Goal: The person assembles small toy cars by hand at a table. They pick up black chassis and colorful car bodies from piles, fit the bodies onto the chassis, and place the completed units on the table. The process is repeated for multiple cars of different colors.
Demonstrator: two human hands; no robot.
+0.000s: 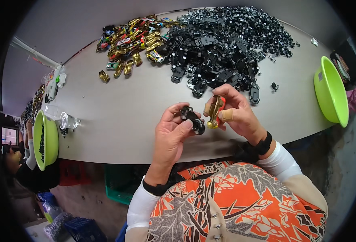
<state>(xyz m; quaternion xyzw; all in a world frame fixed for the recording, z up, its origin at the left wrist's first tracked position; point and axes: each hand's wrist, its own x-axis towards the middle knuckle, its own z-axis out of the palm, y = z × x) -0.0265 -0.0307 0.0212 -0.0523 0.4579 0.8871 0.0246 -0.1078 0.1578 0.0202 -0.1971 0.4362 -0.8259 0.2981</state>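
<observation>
Head view: right in front of me the person's left hand (170,135) pinches a black chassis (195,117), thumb across its upper face and fingers behind. The right hand (243,117) grips a shell (215,111), gold on the inside with red along one edge, between its thumb and fingers; tan tape (226,115) wraps that thumb. Both things are held up over the near part of the grey table (117,129), chassis to the left, shell to the right, one just beside the other; I cannot tell whether they touch.

Beyond the hands there's a great heap of black chassis (210,50), its near edge close to the right fingers. Behind it spreads a bank of small dark and silvery parts (242,20). To the left of the heap lie the car shells (133,42), mostly gold, some red, white or green, with a lone gold one (103,76) at the near edge.

A lime bowl (332,94) stands tilted in my sight at the table's right end. Over at the left end is another green bowl (53,141) with black pieces inside, and near it a clear cup (68,121). Past that bowl a co-worker's pale sleeve (31,155) shows, and below the table edge sits a dark green crate (117,195).
</observation>
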